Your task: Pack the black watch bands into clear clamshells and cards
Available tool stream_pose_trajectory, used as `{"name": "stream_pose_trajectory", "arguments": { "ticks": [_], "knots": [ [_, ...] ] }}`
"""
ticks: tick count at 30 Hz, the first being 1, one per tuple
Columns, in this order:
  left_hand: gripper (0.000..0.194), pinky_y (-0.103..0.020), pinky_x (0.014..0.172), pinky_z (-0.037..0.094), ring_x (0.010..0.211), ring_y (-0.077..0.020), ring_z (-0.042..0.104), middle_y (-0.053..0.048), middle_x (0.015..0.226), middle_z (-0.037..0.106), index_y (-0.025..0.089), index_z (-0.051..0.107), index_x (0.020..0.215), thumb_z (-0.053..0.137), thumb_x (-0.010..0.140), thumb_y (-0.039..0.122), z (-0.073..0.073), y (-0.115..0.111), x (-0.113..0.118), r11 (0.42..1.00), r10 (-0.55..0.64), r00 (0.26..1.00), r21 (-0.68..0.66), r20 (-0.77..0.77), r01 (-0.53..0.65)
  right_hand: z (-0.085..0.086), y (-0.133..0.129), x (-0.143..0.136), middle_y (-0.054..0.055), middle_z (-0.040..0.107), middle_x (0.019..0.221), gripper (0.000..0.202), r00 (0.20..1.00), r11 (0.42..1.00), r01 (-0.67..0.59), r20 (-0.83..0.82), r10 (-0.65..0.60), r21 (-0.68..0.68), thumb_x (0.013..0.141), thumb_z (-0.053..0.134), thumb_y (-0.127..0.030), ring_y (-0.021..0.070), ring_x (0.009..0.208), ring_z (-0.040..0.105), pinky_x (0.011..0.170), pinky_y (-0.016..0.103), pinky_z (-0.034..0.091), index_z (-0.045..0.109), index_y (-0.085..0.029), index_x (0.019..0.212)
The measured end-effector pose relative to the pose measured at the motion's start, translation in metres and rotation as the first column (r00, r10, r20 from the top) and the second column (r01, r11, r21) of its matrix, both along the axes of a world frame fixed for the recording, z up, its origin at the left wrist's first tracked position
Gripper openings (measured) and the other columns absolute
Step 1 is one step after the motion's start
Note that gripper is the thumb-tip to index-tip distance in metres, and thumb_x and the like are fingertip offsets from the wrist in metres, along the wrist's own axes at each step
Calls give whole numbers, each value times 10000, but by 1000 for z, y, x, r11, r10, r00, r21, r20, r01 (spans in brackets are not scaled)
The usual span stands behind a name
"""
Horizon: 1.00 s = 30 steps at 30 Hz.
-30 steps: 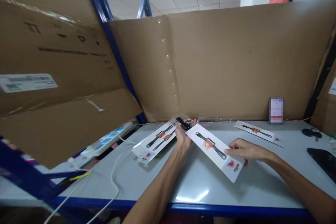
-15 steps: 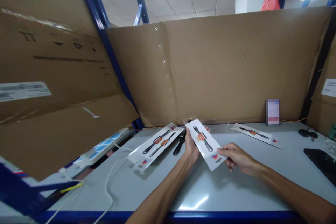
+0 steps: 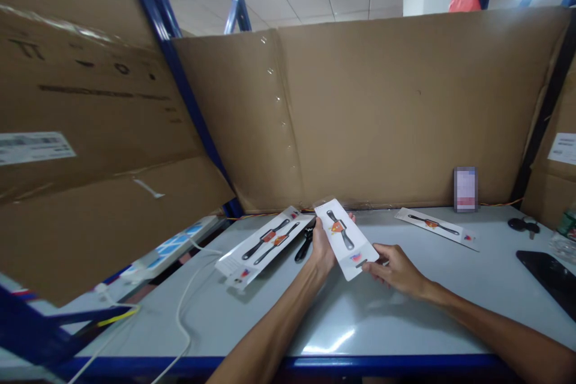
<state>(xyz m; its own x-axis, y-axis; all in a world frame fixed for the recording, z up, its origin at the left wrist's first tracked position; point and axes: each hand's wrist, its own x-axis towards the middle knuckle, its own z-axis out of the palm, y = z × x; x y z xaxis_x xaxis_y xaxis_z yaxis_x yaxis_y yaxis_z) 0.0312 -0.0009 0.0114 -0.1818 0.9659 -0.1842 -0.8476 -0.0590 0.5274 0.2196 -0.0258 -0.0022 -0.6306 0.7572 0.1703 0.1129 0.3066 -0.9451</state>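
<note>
I see both hands up over the grey table (image 3: 405, 324), sharing one white card (image 3: 345, 239) that carries a printed black strap with an orange mark at its middle. My left hand (image 3: 323, 246) has its grip closed round the card's left long edge, thumb side towards me, fingertips just showing past the far edge. My right hand (image 3: 396, 269) pinches the card's near right corner between thumb and fingers, its grip pressed together on that corner. The card sits tilted between the two grips, far end raised towards the cardboard wall (image 3: 382, 114), near end lower and towards the right hand; it looks lifted clear of the table, though I cannot be sure of the gap.

Just left of the left grip a loose black strap (image 3: 306, 245) lies on the table, close to the hand but apart from it. Further left of that lies a stack of white cards (image 3: 263, 246) showing two straps side by side, angled away from me. Well to the right of the right grip, near the wall, another single card (image 3: 435, 228) lies flat, and behind it a small upright card (image 3: 465, 189) leans at the wall. Far right of the right grip I see a black flat slab (image 3: 551, 273) and a small dark object (image 3: 522, 225). Far left of the left grip a white power strip (image 3: 168, 249) rests with its white cable (image 3: 180, 312) trailing over the table's front edge.
</note>
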Motion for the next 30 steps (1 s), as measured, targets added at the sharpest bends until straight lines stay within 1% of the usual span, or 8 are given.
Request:
{"name": "stream_pose_trajectory", "arguments": {
  "ticks": [8,13,17,22,24,26,28,30],
  "knots": [
    [600,-484,798,587,839,-316,733,-177,892,750,93,666,1096,355,963,588,-8,-5,17,995,-102,994,-7,-25,102,1,-4,-3,-21,519,553,470,999,998,53,-4,-53,39,810,658,-625,105,482,443,442,228,333,680,-155,816],
    [415,-462,798,577,781,-294,731,-151,864,745,105,669,1018,499,944,476,-9,0,9,981,-191,978,-43,-87,188,2,-3,-2,-20,530,561,438,999,998,49,-5,-48,26,814,677,-582,103,493,456,436,217,343,688,-146,858],
    [285,-354,693,566,571,-200,663,-61,681,690,127,654,885,605,903,408,-15,4,5,967,-250,937,-104,-242,231,3,4,1,-18,577,586,434,998,985,-29,-56,20,-172,763,715,-568,102,447,485,412,222,372,651,-152,867],
    [608,-354,696,542,682,-235,671,-104,798,712,129,673,940,503,863,708,-20,1,21,955,-267,797,-38,-542,294,2,18,8,34,676,681,471,990,929,-41,-139,-12,-369,746,701,-592,125,479,562,422,234,412,650,-147,892],
    [672,-374,742,527,787,-274,675,-126,847,713,138,689,967,360,910,721,-18,2,20,970,-137,591,12,-795,241,0,24,11,34,675,652,462,994,935,-39,-110,0,-352,755,693,-592,122,456,543,413,234,387,657,-144,858],
    [587,-389,837,496,936,-302,656,-146,950,711,150,693,1028,310,979,593,-14,4,9,993,62,155,76,-986,87,0,30,14,35,685,660,413,996,941,-19,-88,-12,-339,778,687,-546,120,471,549,425,227,374,675,-142,859],
    [416,-409,934,443,1099,-320,598,-170,1129,678,162,659,1166,369,997,407,-11,7,-8,985,99,-367,143,-925,-93,1,37,18,46,709,709,333,995,932,19,-82,-51,-361,798,679,-460,124,533,589,461,216,385,701,-137,878],
    [396,-435,960,417,1183,-344,546,-216,1240,620,131,596,1282,389,977,276,-12,8,-25,962,-62,-673,136,-737,-237,2,45,23,60,725,745,268,998,913,26,-48,-50,-406,793,672,-377,128,575,616,493,211,404,723,-128,877]
  ]
}}
